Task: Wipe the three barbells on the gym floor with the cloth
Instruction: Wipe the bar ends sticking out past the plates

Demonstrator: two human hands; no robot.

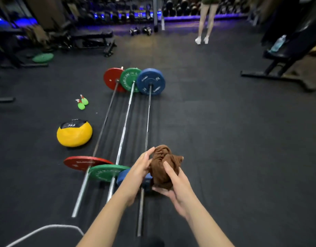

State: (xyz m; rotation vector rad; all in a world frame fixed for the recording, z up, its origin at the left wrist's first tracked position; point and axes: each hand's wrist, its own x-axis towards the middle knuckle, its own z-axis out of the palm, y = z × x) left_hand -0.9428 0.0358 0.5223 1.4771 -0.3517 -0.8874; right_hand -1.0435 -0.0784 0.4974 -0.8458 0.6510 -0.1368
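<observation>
The dark rubber gym floor (225, 139) carries a red-plated barbell (103, 125), a green-plated barbell (125, 122) and a blue-plated barbell (148, 118) side by side. Their plate lettering is too blurred to read, but the yellow ball (74, 134) beside them reads "2kg". The bunched brown cloth (164, 163) sits above the blue-plated barbell's near end, with the left hand (141, 168) and right hand (176, 184) each closing their grip round it.

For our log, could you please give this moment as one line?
phase: pre-wipe | cloth: bunched in left hand and right hand | barbells: three on floor, untouched
</observation>
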